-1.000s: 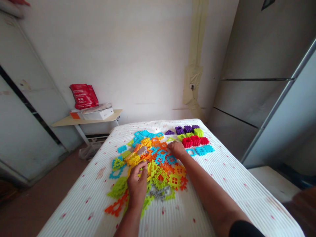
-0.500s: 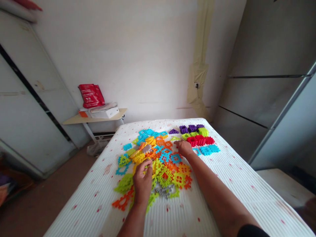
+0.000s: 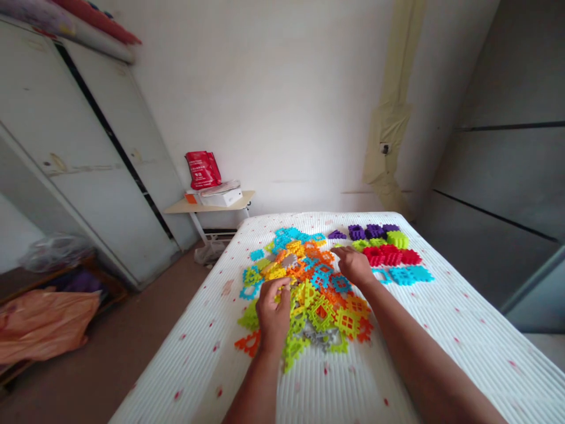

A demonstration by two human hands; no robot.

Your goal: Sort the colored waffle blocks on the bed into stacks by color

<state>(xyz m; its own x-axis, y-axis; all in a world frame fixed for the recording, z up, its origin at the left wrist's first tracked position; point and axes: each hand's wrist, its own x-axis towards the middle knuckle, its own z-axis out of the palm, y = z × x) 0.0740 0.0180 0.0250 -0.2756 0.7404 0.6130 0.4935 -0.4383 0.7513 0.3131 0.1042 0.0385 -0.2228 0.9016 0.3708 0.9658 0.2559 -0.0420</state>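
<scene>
A loose heap of flat plastic interlocking building pieces in lime, orange, blue, yellow and grey covers the middle of the white quilted table cover. Over the heap's near left side is my left hand, fingers curled and thumb close to the index finger; what they pinch, if anything, I cannot make out. My right hand is low at the heap's right edge, its index finger stretched to the left, close to a lime piece. Beside it stand sorted rows: purple, lime, red and blue pieces.
A small side table with a red bag and a white box stands by the wall. Grey cabinets are on the left, a tall grey appliance on the right. An orange plastic bag lies at lower left.
The view has swung left, so everything appears farther right. My left hand has shifted slightly left against the heap. My right hand remains at the heap's right edge.
</scene>
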